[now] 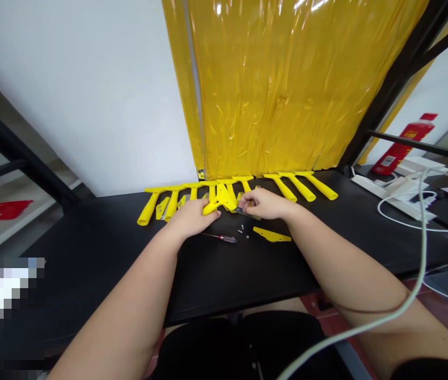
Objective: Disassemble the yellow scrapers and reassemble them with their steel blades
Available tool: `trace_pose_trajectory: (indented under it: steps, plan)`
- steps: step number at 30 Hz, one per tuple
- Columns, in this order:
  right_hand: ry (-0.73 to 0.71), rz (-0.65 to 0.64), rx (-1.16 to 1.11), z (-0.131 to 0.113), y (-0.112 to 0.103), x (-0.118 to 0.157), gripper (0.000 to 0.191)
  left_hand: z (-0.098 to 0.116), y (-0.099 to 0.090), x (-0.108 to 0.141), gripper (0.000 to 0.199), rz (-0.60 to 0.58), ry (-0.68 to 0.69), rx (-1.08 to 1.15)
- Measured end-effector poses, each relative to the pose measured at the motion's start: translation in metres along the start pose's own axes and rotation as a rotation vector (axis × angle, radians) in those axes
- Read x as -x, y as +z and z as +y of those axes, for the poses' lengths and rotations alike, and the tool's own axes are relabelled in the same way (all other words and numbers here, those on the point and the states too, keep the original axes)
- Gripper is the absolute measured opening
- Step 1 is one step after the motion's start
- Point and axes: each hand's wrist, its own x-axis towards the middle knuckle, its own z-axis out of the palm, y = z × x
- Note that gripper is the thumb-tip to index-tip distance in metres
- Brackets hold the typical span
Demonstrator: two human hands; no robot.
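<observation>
- 1 yellow plastic handle (220,198) gripped in curled left hand (192,219)
- right hand (266,205) closed on grey metal piece (245,210)
- screwdriver (220,237), screws (242,229) on table (89,269)

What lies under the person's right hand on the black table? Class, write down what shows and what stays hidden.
The right hand covers most of a flat metal blade, with only its edge showing, on the black table. Yellow plastic shows beside the fingers; whatever the palm covers cannot be seen.
</observation>
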Motion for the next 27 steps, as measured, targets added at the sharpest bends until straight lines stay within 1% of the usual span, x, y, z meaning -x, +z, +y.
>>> trace_pose_trajectory:
  steps: [3, 7, 11, 15, 19, 22, 24, 27]
  plan:
    - [0.013, 0.061, -0.088, 0.0046, -0.0010, -0.0040, 0.013, 0.0001, -0.0003, -0.0004, 0.058, 0.002, -0.006, -0.005]
    - [0.061, 0.102, -0.223, 0.0051, -0.0011, -0.0070, 0.003, -0.0001, -0.0003, -0.0008, 0.056, -0.009, -0.001, -0.012]
    - [0.114, 0.116, -0.334, 0.0033, 0.0006, -0.0076, 0.003, 0.0009, -0.0007, -0.0003, 0.055, -0.009, 0.007, -0.020]
    - [0.143, 0.129, -0.504, 0.0019, 0.0024, -0.0065, 0.005, 0.0021, -0.0017, 0.0007, 0.051, -0.006, 0.009, -0.034]
    - [0.105, 0.133, -0.650, 0.0014, 0.0012, -0.0037, 0.010, 0.0018, -0.0018, 0.0008, 0.050, 0.001, 0.010, -0.049]
    - [0.070, 0.113, -0.761, 0.0021, -0.0018, -0.0010, 0.024, 0.0010, -0.0017, 0.0005, 0.052, 0.007, 0.004, -0.060]
    - [0.038, 0.088, -0.774, 0.0029, -0.0038, 0.0003, 0.029, 0.0006, -0.0017, 0.0005, 0.050, 0.004, 0.007, -0.063]
    - [-0.027, 0.085, -0.738, 0.0036, -0.0059, 0.0001, 0.024, 0.0004, -0.0017, 0.0005, 0.048, 0.002, 0.011, -0.067]
